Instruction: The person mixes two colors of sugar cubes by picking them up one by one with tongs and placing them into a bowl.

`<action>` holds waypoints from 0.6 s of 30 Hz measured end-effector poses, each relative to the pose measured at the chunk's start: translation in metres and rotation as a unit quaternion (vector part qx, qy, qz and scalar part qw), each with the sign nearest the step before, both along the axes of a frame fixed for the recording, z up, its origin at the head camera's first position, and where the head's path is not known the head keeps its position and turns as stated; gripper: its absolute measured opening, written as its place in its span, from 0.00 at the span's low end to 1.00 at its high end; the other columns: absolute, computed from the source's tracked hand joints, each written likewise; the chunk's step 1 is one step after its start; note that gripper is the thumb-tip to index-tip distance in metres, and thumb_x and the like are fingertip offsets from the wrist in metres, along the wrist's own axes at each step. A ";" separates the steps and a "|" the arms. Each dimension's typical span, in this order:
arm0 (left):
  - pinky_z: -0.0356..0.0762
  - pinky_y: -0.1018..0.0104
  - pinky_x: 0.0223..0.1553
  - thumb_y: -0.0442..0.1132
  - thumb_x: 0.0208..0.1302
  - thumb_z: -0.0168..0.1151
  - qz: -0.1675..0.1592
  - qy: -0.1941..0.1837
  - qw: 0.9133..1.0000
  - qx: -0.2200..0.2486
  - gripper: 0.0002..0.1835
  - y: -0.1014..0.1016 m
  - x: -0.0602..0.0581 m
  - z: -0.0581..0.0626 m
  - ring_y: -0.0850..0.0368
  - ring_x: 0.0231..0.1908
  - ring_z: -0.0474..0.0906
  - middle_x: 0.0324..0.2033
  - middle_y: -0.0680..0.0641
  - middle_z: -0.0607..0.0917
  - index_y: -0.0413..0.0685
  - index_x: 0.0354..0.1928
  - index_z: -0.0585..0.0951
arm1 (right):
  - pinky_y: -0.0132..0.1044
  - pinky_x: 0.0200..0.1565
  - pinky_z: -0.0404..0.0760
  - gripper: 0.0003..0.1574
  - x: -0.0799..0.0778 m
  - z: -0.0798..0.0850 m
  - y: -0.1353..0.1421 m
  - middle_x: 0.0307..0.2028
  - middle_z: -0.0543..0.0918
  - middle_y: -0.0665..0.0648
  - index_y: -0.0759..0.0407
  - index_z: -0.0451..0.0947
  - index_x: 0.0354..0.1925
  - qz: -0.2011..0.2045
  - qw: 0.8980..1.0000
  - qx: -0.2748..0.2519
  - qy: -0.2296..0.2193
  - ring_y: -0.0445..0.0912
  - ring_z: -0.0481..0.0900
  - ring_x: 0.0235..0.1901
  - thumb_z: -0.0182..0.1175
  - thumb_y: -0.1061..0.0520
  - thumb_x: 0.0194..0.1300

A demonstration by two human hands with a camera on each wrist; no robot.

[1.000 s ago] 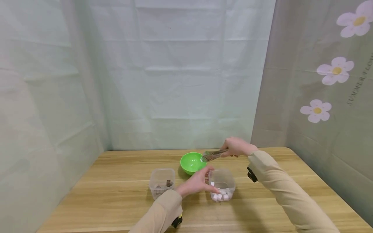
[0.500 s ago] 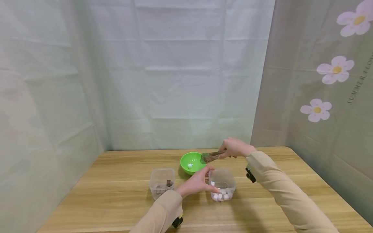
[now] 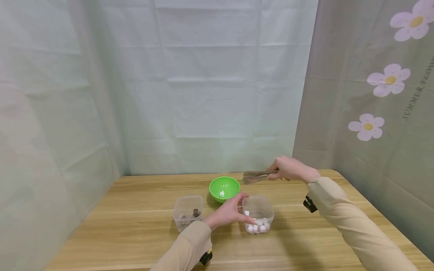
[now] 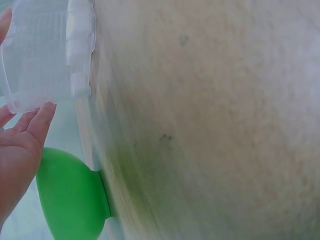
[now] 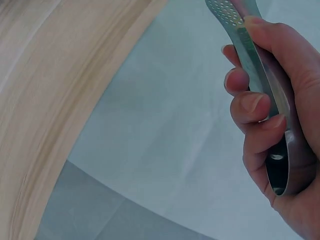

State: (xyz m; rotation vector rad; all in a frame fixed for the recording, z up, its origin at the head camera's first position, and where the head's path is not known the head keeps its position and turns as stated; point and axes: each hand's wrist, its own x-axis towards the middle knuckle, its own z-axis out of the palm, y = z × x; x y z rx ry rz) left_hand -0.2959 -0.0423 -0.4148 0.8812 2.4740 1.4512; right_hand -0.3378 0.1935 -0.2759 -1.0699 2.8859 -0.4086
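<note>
Wooden tabletop (image 3: 135,233): left hand (image 3: 230,212), spread wide, holds clear tub (image 3: 259,203); right hand (image 3: 289,168) grips metal tongs (image 5: 251,55) (perforated, slightly parted).

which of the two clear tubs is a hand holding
The white-cube tub, on the right in the head view: the left hand grips it between thumb and fingers. The brown-cube tub, to its left, has no hand on it.
</note>
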 end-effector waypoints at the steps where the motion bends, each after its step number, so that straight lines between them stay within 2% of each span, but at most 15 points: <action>1: 0.68 0.64 0.48 0.48 0.42 0.74 -0.001 -0.001 1.000 0.001 0.45 -0.001 0.000 0.000 0.54 0.50 0.68 0.53 0.47 0.71 0.43 0.62 0.62 | 0.33 0.17 0.72 0.21 0.002 0.001 0.002 0.32 0.83 0.54 0.66 0.79 0.46 0.000 1.000 0.000 0.004 0.40 0.63 0.06 0.63 0.54 0.57; 6: 0.68 0.65 0.48 0.49 0.41 0.74 -0.003 0.003 1.000 0.000 0.46 -0.001 -0.001 -0.001 0.56 0.50 0.68 0.52 0.49 0.71 0.43 0.62 0.62 | 0.32 0.18 0.72 0.22 0.012 0.005 0.013 0.31 0.83 0.53 0.65 0.79 0.45 0.011 1.000 -0.001 0.015 0.39 0.61 0.04 0.63 0.52 0.57; 11: 0.67 0.63 0.49 0.51 0.39 0.74 0.000 0.011 1.000 -0.014 0.46 -0.002 -0.002 0.000 0.57 0.50 0.67 0.53 0.50 0.71 0.46 0.62 0.63 | 0.33 0.13 0.70 0.22 0.021 0.008 0.019 0.32 0.83 0.52 0.63 0.80 0.45 0.016 1.000 -0.008 -0.015 0.39 0.60 0.04 0.64 0.50 0.56; 15: 0.67 0.62 0.49 0.51 0.39 0.74 -0.001 0.009 1.000 -0.020 0.47 -0.002 -0.002 0.002 0.56 0.51 0.67 0.53 0.50 0.71 0.47 0.62 0.63 | 0.31 0.10 0.67 0.16 0.026 0.006 0.019 0.24 0.81 0.46 0.59 0.83 0.40 0.046 0.998 0.002 -0.036 0.36 0.61 0.05 0.63 0.50 0.56; 18: 0.67 0.62 0.49 0.50 0.39 0.75 -0.005 0.008 1.000 -0.023 0.47 -0.003 -0.002 0.002 0.56 0.51 0.67 0.53 0.49 0.71 0.46 0.62 0.63 | 0.29 0.09 0.65 0.08 0.027 0.002 0.017 0.16 0.76 0.42 0.53 0.84 0.34 0.070 0.996 0.012 -0.050 0.35 0.61 0.06 0.63 0.52 0.57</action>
